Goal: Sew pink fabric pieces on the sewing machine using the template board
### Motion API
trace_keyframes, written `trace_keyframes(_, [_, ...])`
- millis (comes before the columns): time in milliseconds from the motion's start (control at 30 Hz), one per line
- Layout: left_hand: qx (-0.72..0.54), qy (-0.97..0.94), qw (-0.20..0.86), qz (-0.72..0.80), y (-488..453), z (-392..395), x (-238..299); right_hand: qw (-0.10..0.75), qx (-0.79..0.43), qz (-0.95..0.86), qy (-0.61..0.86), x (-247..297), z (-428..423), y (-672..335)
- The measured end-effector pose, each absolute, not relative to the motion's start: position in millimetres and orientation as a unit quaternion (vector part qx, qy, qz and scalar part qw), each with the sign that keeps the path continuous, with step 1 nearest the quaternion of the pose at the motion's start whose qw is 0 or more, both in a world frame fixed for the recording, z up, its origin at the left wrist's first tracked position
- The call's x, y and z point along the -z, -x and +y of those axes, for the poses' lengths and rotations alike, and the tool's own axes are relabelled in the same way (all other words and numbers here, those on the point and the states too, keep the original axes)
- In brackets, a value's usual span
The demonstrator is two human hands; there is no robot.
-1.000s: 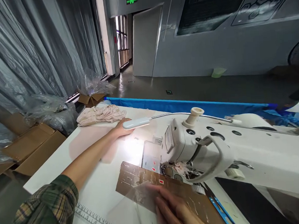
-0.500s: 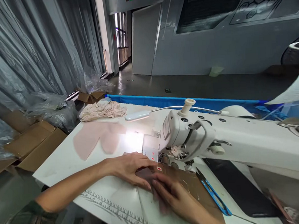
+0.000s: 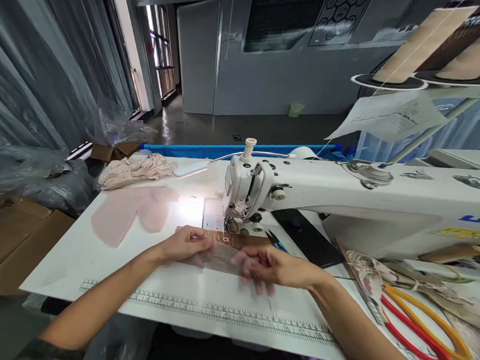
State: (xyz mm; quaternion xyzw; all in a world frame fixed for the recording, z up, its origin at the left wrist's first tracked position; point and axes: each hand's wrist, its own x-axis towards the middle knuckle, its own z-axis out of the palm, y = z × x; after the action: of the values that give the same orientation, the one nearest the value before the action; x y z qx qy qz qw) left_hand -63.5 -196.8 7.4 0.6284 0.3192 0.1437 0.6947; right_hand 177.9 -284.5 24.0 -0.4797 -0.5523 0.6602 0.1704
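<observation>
Moved: both our hands sit lower on the bench than half a second ago; our view has swung right, bringing scissors and thread cones in
Left hand (image 3: 185, 244): grip curled, fingertips pressed onto the sheer fabric piece (image 3: 218, 256)
Right hand (image 3: 270, 265): fingers spread, blurred, on the same piece's right end
Fabric piece: flat over the brown cardboard template (image 3: 244, 239), just before the sewing machine (image 3: 326, 187)
Bench (image 3: 84, 251): pink fabric pieces (image 3: 131, 209) lie far left; lace bundle (image 3: 134, 170) behind them
Right edge: orange-handled scissors (image 3: 422, 321)
</observation>
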Motion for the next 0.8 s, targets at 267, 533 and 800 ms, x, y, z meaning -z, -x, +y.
trace_keyframes(267, [-0.297, -0.544, 0.665, 0.416, 51, -194, 8, 0.284, -0.515, -0.560, 0.584, -13, -261, -174])
trace_keyframes(533, [-0.359, -0.473, 0.694, 0.407, 51, -191, 9, 0.361, -0.505, -0.518, 0.588, 8, -258, -174])
trace_keyframes(800, [-0.372, -0.376, 0.771, 0.354, 54, -186, 3, 0.404, -0.515, -0.448, 0.608, 11, -257, -164])
